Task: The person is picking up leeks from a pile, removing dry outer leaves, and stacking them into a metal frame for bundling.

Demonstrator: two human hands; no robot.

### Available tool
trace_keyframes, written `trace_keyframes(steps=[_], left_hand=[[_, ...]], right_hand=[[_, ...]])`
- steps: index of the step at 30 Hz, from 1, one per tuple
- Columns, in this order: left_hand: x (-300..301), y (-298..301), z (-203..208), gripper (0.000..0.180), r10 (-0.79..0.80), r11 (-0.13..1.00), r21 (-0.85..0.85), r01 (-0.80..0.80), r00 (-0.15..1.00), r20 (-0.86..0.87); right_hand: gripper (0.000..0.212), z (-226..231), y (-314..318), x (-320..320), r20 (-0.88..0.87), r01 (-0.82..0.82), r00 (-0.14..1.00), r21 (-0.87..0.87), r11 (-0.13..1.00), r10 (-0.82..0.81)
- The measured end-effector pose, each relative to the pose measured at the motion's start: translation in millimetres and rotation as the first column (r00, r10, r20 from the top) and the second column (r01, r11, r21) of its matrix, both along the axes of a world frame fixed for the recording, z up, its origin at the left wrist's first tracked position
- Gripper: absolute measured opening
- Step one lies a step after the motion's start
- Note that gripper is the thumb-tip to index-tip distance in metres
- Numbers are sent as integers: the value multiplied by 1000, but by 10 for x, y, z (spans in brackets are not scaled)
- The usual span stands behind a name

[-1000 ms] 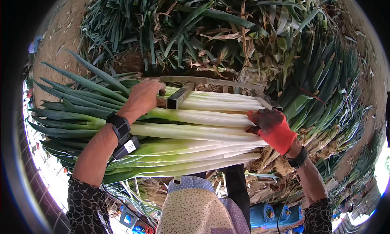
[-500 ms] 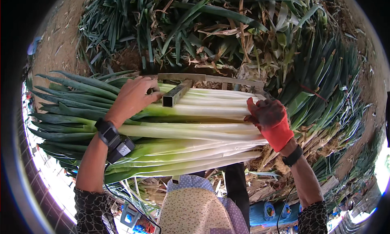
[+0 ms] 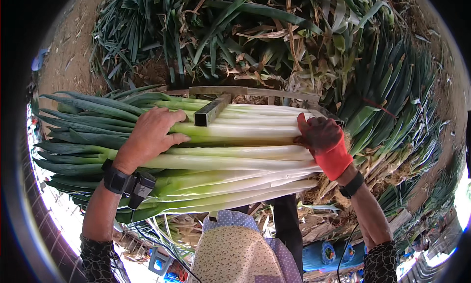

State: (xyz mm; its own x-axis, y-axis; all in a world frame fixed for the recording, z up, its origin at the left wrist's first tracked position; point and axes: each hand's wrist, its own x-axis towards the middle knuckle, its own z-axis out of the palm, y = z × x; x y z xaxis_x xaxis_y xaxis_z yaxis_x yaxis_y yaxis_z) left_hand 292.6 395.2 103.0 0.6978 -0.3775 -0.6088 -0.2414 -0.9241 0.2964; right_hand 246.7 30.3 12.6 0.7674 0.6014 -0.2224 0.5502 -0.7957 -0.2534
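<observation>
Long green onions (image 3: 235, 166) lie side by side in front of me, dark green leaves to the left and white stalks to the right. My left hand (image 3: 154, 135) is bare and closes over one thick green onion (image 3: 255, 131), with thumb and fingers on either side of it. At the root end of the same stalk, my right hand (image 3: 321, 141) in a red glove has its fingers curled round it; its fingertips are partly hidden. A square metal tube (image 3: 212, 111) sticks out over the far stalks, just beyond my left fingers.
A wooden rail (image 3: 282, 93) runs along the far side of the onions. Beyond it lies a large heap of leaves (image 3: 230, 37), partly dry. More unpeeled green onions (image 3: 392, 96) are piled at the right, roots toward me. Blue rolls (image 3: 327, 252) stand at the lower right.
My left hand has moved nearer to me, from the far stalks beside the metal tube down onto the thick green onion. The right hand stays almost in place.
</observation>
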Motion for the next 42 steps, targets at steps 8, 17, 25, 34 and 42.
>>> trace_keyframes(steps=[8, 17, 25, 34, 42], left_hand=[[-2, -7, -99, 35, 0, 996, -89, 0, 1000, -6], [-85, 58, -176, 49, -42, 996, -77, 33, 992, -120], [-164, -85, -210, 44, -40, 998, -44, 44, 994, 104], [-140, -130, -311, 58, -217, 972, 136, 193, 956, 196], [-155, -181, -420, 60, -274, 942, 223, 250, 959, 80]], right_hand=[[45, -66, -2, -52, 31, 52, 998, -67, 996, -50], [25, -169, 149, -49, -296, 267, 941, 360, 894, -162], [25, -182, 183, -34, -909, 892, 197, 10, 453, -368], [21, -574, 147, -191, -174, 301, 944, 121, 946, -279], [7, -645, 101, -128, -227, 396, 911, 238, 887, -345]])
